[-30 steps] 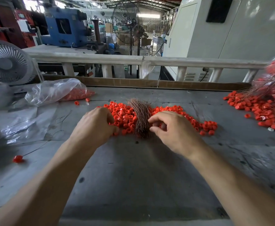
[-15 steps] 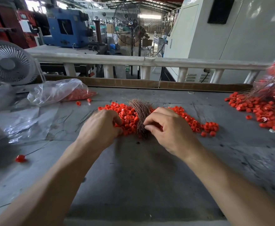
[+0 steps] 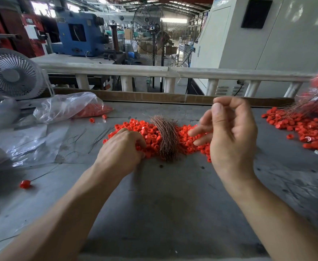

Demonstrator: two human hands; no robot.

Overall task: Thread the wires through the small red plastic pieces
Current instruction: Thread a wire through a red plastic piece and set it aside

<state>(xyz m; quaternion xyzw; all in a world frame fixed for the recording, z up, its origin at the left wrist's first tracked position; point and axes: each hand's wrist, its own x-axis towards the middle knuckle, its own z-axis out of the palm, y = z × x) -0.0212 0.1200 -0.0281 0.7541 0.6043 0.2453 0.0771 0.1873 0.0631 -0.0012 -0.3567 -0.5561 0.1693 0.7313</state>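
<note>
A heap of small red plastic pieces (image 3: 189, 142) lies mid-table, with a bundle of copper wires (image 3: 166, 137) lying across it. My left hand (image 3: 121, 150) rests on the heap's left side. Its fingers curl down among the pieces and the fingertips are hidden. My right hand (image 3: 229, 132) is raised above the heap's right side. Thumb and forefinger pinch together near the top, seemingly on a single thin wire that shows only as a faint streak. The other fingers spread loosely toward the bundle.
A second heap of red pieces with wires (image 3: 303, 127) lies at the right. A clear bag of red pieces (image 3: 69, 108) and plastic sheeting (image 3: 20, 142) lie at left, beside a small white fan (image 3: 11, 74). One red piece on a wire (image 3: 25, 184) lies near left.
My right hand has lifted from the wire bundle and moved up and right, thumb and forefinger pinched. My left hand has stayed in the heap.
</note>
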